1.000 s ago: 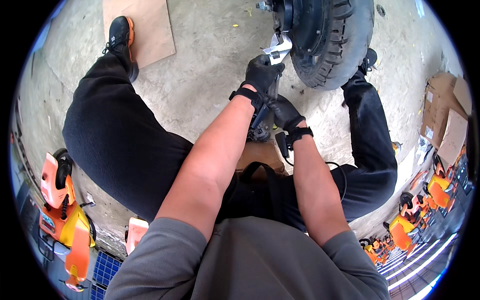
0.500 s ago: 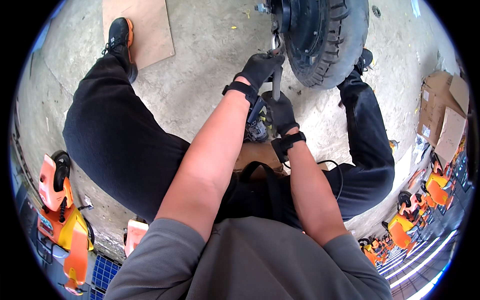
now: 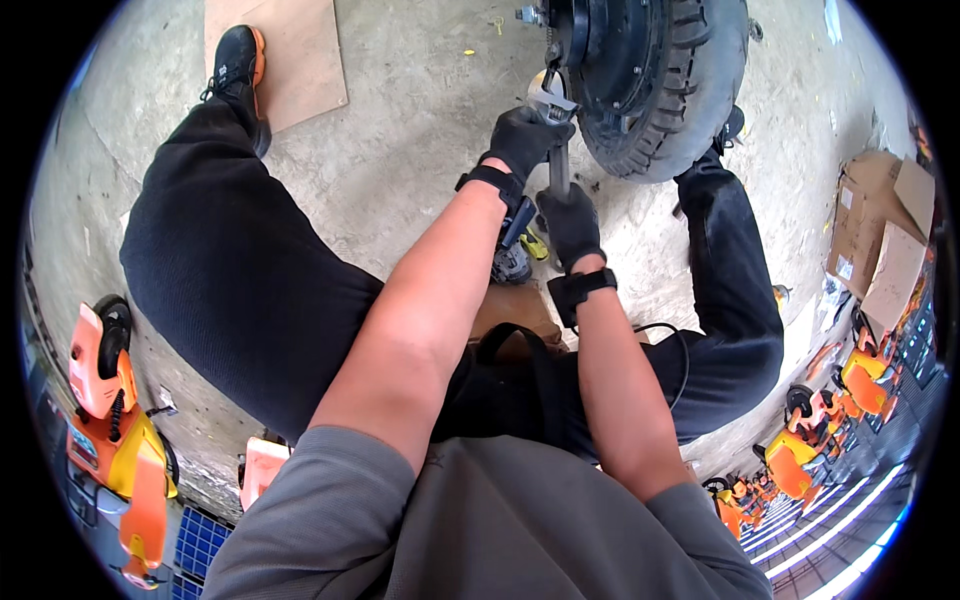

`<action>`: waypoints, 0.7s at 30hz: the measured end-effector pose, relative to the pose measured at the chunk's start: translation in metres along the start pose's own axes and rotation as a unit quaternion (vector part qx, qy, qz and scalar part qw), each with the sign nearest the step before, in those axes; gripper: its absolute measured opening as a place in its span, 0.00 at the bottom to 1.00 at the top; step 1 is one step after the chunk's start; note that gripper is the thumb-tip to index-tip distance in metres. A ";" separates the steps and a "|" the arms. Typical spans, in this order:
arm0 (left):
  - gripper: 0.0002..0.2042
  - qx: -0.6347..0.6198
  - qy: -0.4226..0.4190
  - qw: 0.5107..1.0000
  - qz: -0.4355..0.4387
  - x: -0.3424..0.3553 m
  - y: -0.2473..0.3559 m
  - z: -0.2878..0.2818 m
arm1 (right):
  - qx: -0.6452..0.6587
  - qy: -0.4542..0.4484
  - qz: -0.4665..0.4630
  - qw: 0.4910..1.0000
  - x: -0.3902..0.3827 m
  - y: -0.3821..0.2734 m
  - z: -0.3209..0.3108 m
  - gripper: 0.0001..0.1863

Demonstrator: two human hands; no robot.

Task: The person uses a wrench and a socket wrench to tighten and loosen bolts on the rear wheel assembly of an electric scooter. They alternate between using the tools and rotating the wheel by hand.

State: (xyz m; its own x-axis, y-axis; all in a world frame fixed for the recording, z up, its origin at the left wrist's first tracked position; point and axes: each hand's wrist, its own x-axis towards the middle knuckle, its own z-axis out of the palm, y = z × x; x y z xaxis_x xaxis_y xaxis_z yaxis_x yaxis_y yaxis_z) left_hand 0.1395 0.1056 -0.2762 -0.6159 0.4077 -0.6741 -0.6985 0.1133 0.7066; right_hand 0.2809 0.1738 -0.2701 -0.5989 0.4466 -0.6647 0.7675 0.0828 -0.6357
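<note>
An adjustable wrench (image 3: 560,172) points away from me, its broad silver head beside the hub of a wheel (image 3: 655,90) with a knobbly black tyre. My left hand (image 3: 527,139), in a black glove, is closed round the wrench just below the head. Lower down, my gloved right hand (image 3: 571,228) grips the handle's end. Whether the jaws touch anything on the axle is hard to make out. A threaded axle end with a nut (image 3: 529,15) sticks out left of the hub.
A power tool (image 3: 512,264), partly hidden, lies below my hands near a cardboard box (image 3: 520,310). A flat board (image 3: 290,70) rests on the concrete at the far left. An opened carton (image 3: 870,220) stands at right. Orange-yellow scooters (image 3: 145,450) are parked behind on both sides.
The wrench head has turned so its broad face shows, and my left hand has shifted slightly lower and right. My right hand has moved slightly right and down. The wheel appears shifted slightly right.
</note>
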 end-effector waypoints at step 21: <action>0.11 -0.151 -0.113 0.982 -0.031 0.014 -0.012 -0.001 | 0.183 -0.157 0.077 0.967 0.015 -0.002 -0.025 0.11</action>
State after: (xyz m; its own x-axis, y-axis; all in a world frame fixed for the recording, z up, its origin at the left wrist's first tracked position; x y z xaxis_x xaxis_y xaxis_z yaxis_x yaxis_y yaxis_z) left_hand 0.1391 0.1088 -0.2940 -0.4958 0.6036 -0.6244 -0.8291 -0.1151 0.5471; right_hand 0.2759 0.2022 -0.2690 -0.5674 0.1303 -0.8131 0.7558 -0.3095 -0.5770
